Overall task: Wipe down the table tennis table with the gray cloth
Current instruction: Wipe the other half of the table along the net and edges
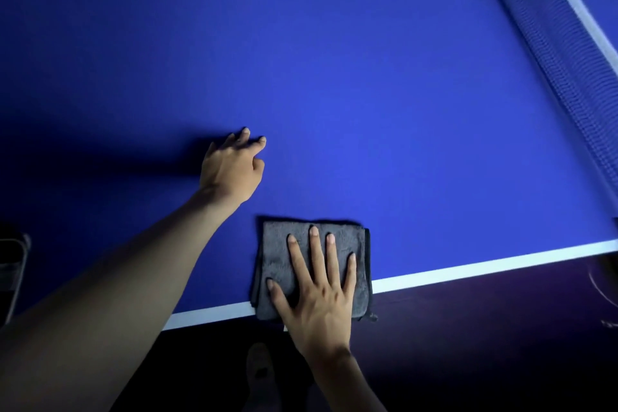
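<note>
Flatly, the cloth [311, 269] (gray, folded) is pressed by the right hand [317, 298], fingers straight and spread, grip released, at the near white edge line of the blue bench [368, 94]. Beyond it, the left hand [230, 167] is rested on the bench, fingers loosely bent, nothing held. The net [565, 53] is seen at right.

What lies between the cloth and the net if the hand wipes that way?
Nothing visible. The right hand presses flat on the cloth at the table's near edge, and bare blue surface runs from there to the net. The left hand rests on the table on the other side.
</note>
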### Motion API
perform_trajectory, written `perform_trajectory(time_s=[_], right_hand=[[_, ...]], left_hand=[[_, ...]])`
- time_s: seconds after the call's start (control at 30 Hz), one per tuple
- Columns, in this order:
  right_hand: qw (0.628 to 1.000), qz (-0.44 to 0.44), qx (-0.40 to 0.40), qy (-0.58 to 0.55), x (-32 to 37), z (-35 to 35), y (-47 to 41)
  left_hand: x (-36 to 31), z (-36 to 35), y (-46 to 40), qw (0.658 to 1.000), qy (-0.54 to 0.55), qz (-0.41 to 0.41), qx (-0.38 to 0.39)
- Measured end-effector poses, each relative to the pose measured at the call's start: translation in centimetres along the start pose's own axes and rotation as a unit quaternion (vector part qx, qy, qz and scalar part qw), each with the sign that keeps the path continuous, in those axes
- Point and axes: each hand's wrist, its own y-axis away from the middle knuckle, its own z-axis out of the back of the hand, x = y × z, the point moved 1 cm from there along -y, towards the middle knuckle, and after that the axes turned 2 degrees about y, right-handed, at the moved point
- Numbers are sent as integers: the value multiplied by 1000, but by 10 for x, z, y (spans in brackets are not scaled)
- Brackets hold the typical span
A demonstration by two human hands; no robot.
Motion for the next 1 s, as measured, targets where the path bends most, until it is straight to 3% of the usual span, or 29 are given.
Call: perform_trajectory(time_s=[0.2, 0.3, 0.4, 0.53, 0.7, 1.0], right_hand=[[999, -17, -26, -18, 12, -1, -76], [999, -14, -34, -14, 21, 0, -141], [1000, -2, -20, 0, 27, 4, -206], [1000, 2, -3, 9, 32, 12, -287], [1000, 0, 4, 17, 37, 19, -360], [999, 13, 16, 27, 38, 30, -478]], left_hand=[[13, 22, -14, 996, 86, 28, -12], [33, 20, -28, 996, 56, 34, -62], [48, 9, -40, 996, 45, 57, -55], [50, -1, -47, 991, 47, 70, -102], [41, 8, -77, 992, -32, 36, -114], [37, -22, -180, 979, 69, 134, -140]])
